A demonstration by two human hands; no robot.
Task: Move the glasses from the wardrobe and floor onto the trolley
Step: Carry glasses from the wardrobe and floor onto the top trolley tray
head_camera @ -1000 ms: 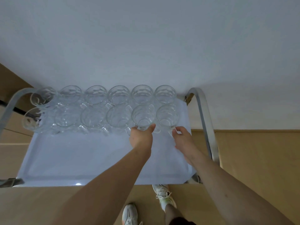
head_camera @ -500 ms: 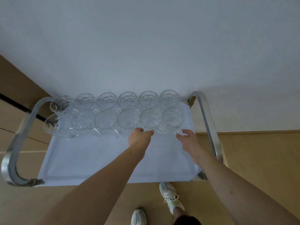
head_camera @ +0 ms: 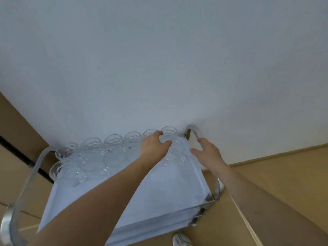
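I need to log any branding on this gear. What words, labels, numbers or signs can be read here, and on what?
None: no readable text anywhere in the head view.
The glasses are clear and unmarked.
The trolley, its tray and metal frame show no label.
The white wall bears no sign.

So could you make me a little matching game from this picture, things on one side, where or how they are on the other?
Things:
1. clear glass cups
2. left hand
3. right hand
4. white sneaker

Places:
A. on the wooden floor, bottom edge of the view
B. beside the curved silver trolley handle
C. in two rows at the far end of the white trolley tray
D. among the cups at the right end of the rows

Pairs: 1-C, 2-D, 3-B, 4-A
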